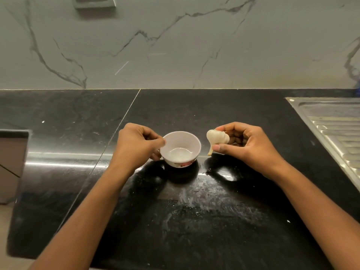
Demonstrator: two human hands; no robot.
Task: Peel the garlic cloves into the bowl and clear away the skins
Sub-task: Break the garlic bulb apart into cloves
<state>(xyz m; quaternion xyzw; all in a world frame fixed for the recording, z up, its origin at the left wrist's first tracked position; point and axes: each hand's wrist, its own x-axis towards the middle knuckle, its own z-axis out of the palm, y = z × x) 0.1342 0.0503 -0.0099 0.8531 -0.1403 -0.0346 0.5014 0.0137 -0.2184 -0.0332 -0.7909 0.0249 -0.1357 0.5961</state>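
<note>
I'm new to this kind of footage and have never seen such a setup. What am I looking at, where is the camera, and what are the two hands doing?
There is no machine here: these are a person's two bare hands. The one picture comes from a wide-angle camera worn on the person's head, looking forward and down, so both arms reach in from the bottom. On the black counter stands a small white bowl, which looks empty. The left hand grips its rim. The right hand holds a whole, unpeeled garlic bulb in its fingers, beside the bowl. At the far right is a steel sink drainboard; behind is a marble wall.
</note>
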